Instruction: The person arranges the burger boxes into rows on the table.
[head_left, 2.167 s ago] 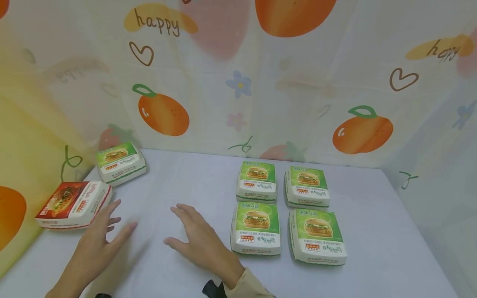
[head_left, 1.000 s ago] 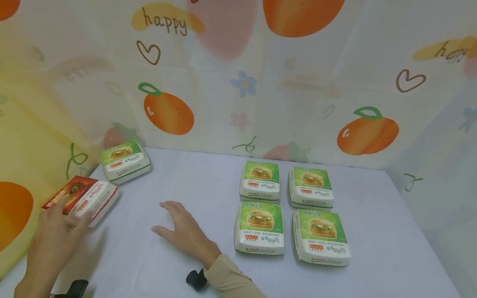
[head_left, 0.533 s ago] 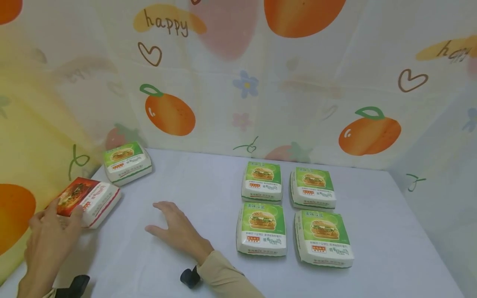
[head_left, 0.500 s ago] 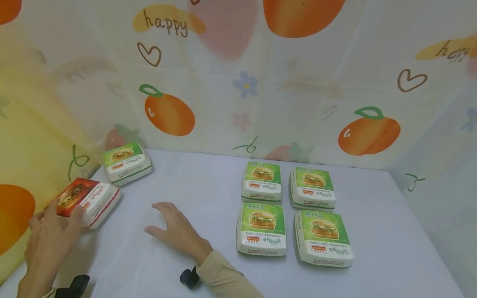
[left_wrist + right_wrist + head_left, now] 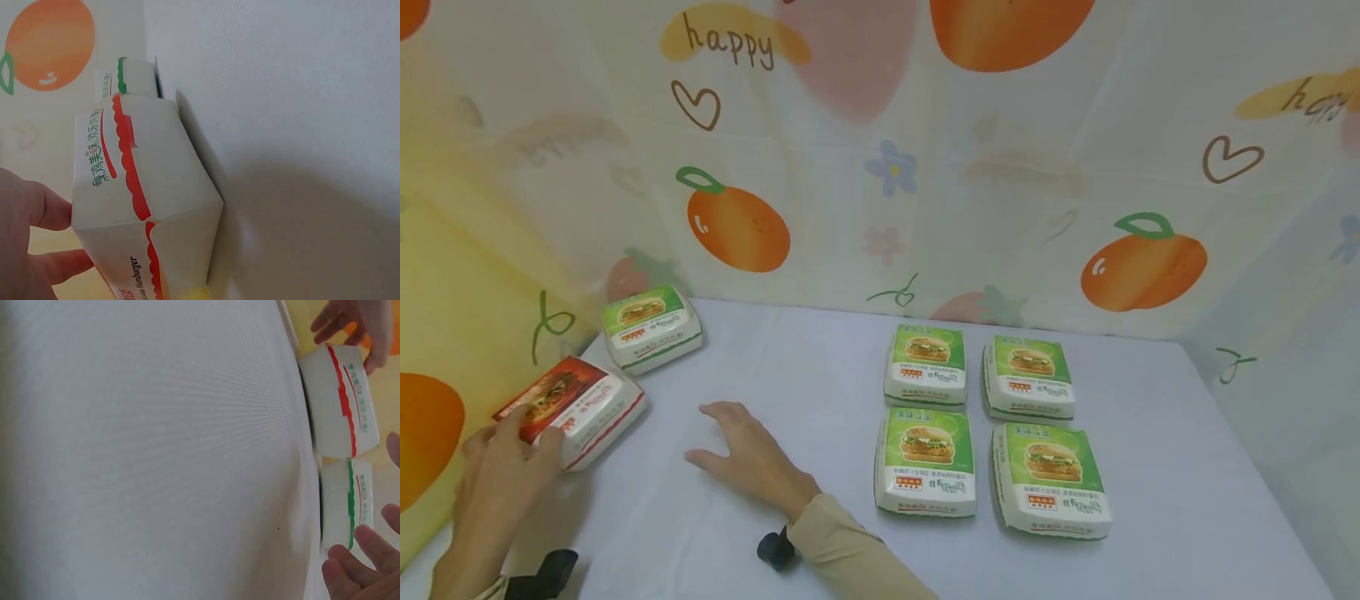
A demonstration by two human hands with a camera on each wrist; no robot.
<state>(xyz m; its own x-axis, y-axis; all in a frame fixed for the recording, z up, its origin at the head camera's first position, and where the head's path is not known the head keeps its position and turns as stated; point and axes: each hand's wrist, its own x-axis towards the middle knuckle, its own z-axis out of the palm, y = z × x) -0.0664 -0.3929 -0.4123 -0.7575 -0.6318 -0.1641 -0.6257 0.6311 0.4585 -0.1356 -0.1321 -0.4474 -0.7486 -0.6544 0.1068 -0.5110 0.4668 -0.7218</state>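
A red-and-white burger box (image 5: pixel 591 417) lies at the table's left side. My left hand (image 5: pixel 505 475) holds it at its near end, one finger over the red top and the thumb at the near edge. In the left wrist view, thumb and finger (image 5: pixel 62 265) straddle a corner of the box (image 5: pixel 156 169); the other fingertips are hidden. Just behind stands a green-topped burger box (image 5: pixel 653 329), at the red one's far corner. My right hand (image 5: pixel 756 458) hovers over the middle of the table with relaxed, spread fingers, touching nothing.
Several green-topped burger boxes stand to the right in two rows, among them a near-left box (image 5: pixel 925 462) and a near-right box (image 5: pixel 1051 482). A printed fruit curtain (image 5: pixel 850 125) closes off the back, and a yellow side curtain (image 5: pixel 467 250) the left.
My left hand has moved from beside the red burger box to its near end, and the box has turned slightly clockwise. My right hand has drifted left. The green boxes have stayed put.
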